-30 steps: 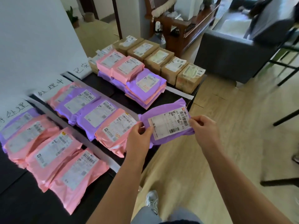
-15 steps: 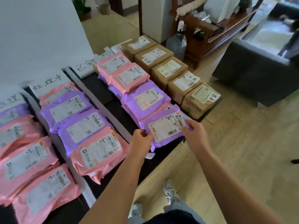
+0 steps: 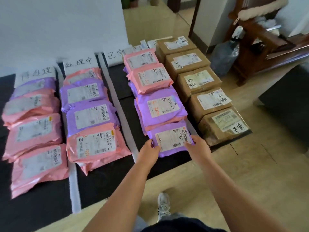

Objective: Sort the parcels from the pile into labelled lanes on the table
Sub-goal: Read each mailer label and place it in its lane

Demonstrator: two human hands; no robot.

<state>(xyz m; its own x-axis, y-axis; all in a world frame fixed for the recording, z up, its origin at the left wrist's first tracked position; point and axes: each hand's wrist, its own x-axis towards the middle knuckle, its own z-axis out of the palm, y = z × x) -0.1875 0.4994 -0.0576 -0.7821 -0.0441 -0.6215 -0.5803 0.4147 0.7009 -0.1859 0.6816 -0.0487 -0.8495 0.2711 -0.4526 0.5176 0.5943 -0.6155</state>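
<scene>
While the purple parcel (image 3: 171, 139) lies in lane 3, left hand (image 3: 149, 150) and right hand (image 3: 199, 145) each pinch 1 edge.

Home living room, grey sofa (image 3: 284, 104), wooden cabinet (image 3: 260, 41), wood-look floor (image 3: 234, 173)

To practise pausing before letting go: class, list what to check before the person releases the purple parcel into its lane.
Left hand and right hand grip purple plastic mailer parcel: ok.
Its printed label faces up: ok.
It sits between white divider strip and brown cardboard boxes: ok.
It rests flat on black table: cannot tell.
Lane's handwritten paper sign fully readable: not ok, pink plastic mailer covers part.
</scene>
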